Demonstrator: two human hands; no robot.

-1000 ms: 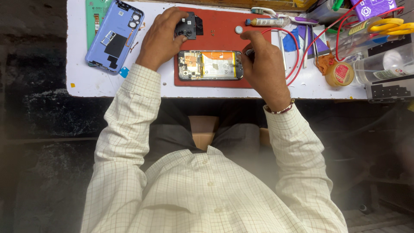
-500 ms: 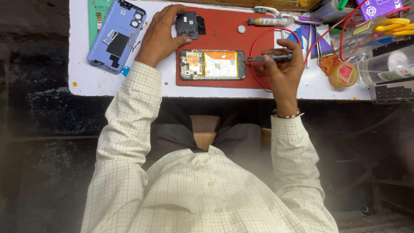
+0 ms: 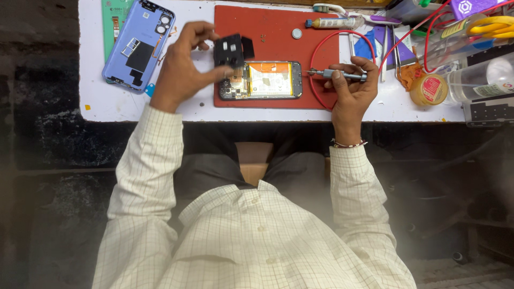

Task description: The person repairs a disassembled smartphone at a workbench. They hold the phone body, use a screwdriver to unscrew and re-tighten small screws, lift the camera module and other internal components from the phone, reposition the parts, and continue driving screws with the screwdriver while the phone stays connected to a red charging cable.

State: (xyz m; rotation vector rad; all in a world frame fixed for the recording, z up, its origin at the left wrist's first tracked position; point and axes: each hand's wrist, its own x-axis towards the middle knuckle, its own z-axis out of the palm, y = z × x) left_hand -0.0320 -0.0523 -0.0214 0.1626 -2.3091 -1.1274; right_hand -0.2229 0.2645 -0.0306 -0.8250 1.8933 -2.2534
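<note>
The left hand (image 3: 184, 75) pinches a black cover piece (image 3: 229, 51), lifted just above the opened phone (image 3: 261, 80) on the red mat (image 3: 278, 40). The right hand (image 3: 350, 88) grips a screwdriver (image 3: 337, 74), its tip just right of the phone; a blue back cover (image 3: 138, 45) lies left of the left hand on the worktop (image 3: 96, 101).

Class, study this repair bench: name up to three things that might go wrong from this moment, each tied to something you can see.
1. The left hand pinches the small black cover by its edge above the opened phone; it might slip onto the exposed parts.
2. The right hand aims the screwdriver at the phone's end; a slip may gouge the battery.
3. Tiny loose screws on the red mat might roll away.
</note>
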